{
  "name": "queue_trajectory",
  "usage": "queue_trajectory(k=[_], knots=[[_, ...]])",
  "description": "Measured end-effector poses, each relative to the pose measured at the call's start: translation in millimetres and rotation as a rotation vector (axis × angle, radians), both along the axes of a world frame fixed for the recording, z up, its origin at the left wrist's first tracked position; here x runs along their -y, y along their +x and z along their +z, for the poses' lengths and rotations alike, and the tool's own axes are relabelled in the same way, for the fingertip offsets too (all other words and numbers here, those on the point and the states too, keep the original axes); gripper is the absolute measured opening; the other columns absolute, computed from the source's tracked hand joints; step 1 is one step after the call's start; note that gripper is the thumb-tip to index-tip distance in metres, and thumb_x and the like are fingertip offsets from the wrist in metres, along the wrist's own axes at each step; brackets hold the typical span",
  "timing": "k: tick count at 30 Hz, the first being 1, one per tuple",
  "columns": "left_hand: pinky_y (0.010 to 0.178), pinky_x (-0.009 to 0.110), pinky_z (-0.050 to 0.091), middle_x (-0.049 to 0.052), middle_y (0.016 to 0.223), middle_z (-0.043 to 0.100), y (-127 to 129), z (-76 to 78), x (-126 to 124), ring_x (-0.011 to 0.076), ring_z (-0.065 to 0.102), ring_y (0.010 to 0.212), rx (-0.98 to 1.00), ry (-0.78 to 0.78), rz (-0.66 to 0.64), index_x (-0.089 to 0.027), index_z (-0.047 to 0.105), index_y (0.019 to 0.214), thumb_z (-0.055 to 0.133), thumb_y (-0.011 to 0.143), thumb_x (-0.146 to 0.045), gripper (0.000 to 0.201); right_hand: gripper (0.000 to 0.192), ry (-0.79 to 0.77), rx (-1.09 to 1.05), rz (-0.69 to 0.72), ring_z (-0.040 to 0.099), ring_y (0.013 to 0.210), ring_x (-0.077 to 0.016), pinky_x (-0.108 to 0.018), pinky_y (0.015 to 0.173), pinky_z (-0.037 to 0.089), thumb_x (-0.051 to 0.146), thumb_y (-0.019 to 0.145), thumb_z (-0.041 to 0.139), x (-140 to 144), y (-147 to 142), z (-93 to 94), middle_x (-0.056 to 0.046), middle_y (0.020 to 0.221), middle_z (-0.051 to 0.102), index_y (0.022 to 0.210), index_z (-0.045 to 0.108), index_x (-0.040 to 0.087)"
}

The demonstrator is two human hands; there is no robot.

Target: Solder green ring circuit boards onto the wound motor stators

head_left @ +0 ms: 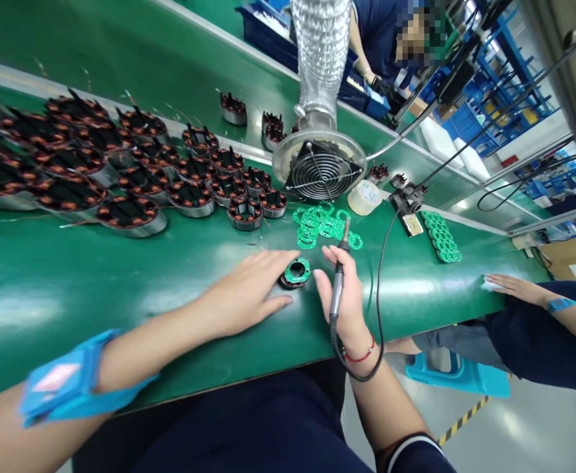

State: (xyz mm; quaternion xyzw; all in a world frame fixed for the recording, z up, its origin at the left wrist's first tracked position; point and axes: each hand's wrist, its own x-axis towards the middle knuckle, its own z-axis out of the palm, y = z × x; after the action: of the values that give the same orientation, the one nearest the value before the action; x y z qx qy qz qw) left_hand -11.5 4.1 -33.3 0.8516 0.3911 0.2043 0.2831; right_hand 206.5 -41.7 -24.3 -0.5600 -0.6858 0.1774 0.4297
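Note:
My left hand [248, 289] rests on the bench with thumb and fingers around a small motor stator [288, 282], steadying it. On top of that stator lies a green ring-shaped circuit board [305, 270]. In my right hand [349, 295] is a soldering iron [337, 292], its tip pointing up and away from the stator. The iron's black cable loops over my right wrist. Just beyond my hands, loose green ring boards [312, 226] lie in a pile.
Many copper-wound stators [134, 213] crowd the left. A fume extractor fan [324, 171] hangs ahead from a foil duct. Right of it are a white roll [365, 197], an iron stand [408, 210] and a board panel [440, 236]. A co-worker's hand [514, 287] rests at far right.

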Motion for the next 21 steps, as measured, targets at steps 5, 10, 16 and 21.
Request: queue_trajectory(k=[5,10,16,21], knots=[[0.112,0.053,0.050,0.022,0.149,0.059,19,-18.6,3,0.0383,0.058,0.137,-0.016,0.146,0.057,-0.016,0.044,0.153,0.059,0.098,-0.039,0.062,0.037,-0.029,0.019,-0.175,0.072,0.121,-0.0244,-0.046,0.114,0.054,0.027,0.091,0.068,-69,56,15.8,-0.012,0.126,0.077,0.128,0.064,0.022],[0.102,0.048,0.055,0.017,0.133,0.068,17,-6.4,2,0.0340,0.067,0.120,-0.060,0.152,0.001,-0.020,0.058,0.139,0.057,0.096,-0.026,0.043,0.044,-0.087,-0.091,-0.161,0.077,0.072,-0.0209,-0.039,0.079,0.065,0.045,0.098,0.056,-127,82,12.9,-0.004,0.078,0.078,0.128,0.061,0.014],[0.097,0.043,0.058,0.013,0.125,0.068,-49,17.1,0,0.0308,0.069,0.110,0.058,0.194,0.403,-0.021,0.054,0.133,0.058,0.097,-0.045,0.043,0.048,-0.062,-0.175,-0.153,0.081,0.092,-0.0233,-0.039,0.084,0.065,0.054,0.100,0.053,-110,76,-3.1,-0.013,0.103,0.083,0.130,0.059,0.017],[0.094,0.043,0.059,0.012,0.123,0.071,-84,9.2,15,0.0311,0.070,0.108,-0.050,0.122,0.354,-0.026,0.059,0.130,0.060,0.092,-0.038,0.040,0.044,-0.049,-0.193,-0.140,0.082,0.095,-0.0243,-0.039,0.084,0.065,0.051,0.098,0.058,-104,78,-2.5,-0.014,0.115,0.083,0.130,0.062,0.021]])
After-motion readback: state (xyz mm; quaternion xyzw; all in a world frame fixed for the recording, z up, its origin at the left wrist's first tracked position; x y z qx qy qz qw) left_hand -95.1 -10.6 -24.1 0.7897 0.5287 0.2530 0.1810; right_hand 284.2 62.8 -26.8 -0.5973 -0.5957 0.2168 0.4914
